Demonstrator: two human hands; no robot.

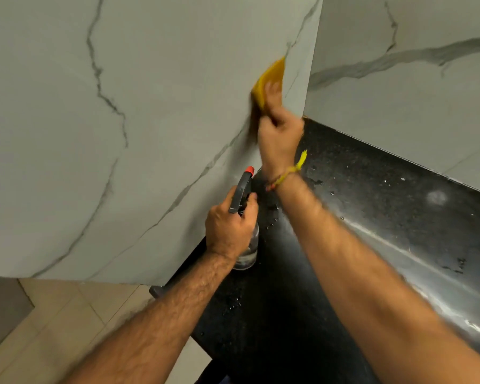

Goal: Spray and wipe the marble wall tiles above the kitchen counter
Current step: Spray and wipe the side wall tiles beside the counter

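A white marble wall (150, 106) with grey veins fills the left and centre of the view. My right hand (279, 128) holds a yellow cloth (269, 79) against this wall near its right edge, blurred by motion. Lower down, my left hand (227, 225) grips a clear spray bottle (248, 245) with a grey trigger head and a red nozzle pointing up along the wall. The bottle's base is at the black counter; I cannot tell if it rests on it.
A black speckled counter (372, 217) with water drops runs below the walls. A second marble wall (413, 92) stands behind it at the right. Beige floor tiles (53, 328) lie at the lower left. A yellow thread is tied round my right wrist.
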